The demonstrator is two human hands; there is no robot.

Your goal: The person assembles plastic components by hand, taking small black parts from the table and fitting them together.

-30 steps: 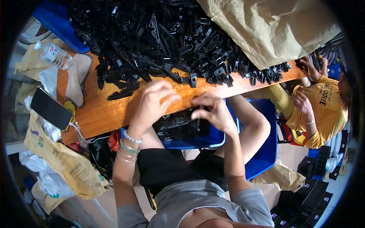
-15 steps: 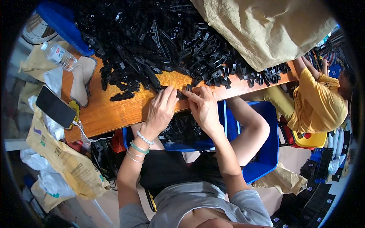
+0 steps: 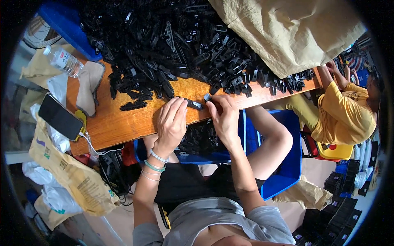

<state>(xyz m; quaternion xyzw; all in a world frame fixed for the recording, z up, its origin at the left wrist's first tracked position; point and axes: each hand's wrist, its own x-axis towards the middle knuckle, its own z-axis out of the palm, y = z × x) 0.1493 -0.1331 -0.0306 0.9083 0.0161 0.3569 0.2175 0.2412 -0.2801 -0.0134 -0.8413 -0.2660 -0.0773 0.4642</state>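
Observation:
At the near edge of the wooden table (image 3: 119,133), my left hand (image 3: 172,119) is closed around one end of a long black plastic part (image 3: 193,105). The part's free end points right, toward my other hand. My right hand (image 3: 223,115) pinches a small black clip-like piece (image 3: 207,97) between thumb and fingers, a short gap from the long part. Beyond both hands spreads a large heap of black plastic parts (image 3: 152,49), long ones to the left and small clip-like ones to the right.
A blue bin (image 3: 193,157) with black parts sits under the table edge, another blue bin (image 3: 281,164) beside my leg. At left are a phone (image 3: 60,117), a bottle (image 3: 65,61) and a beige cloth item (image 3: 88,88). Brown paper (image 3: 287,33) covers the right. A person in yellow (image 3: 344,110) sits there.
My hands have moved apart, so the long part's end now shows. The small piece is now in my right fingers, tilted up. The other person's arms have shifted slightly.

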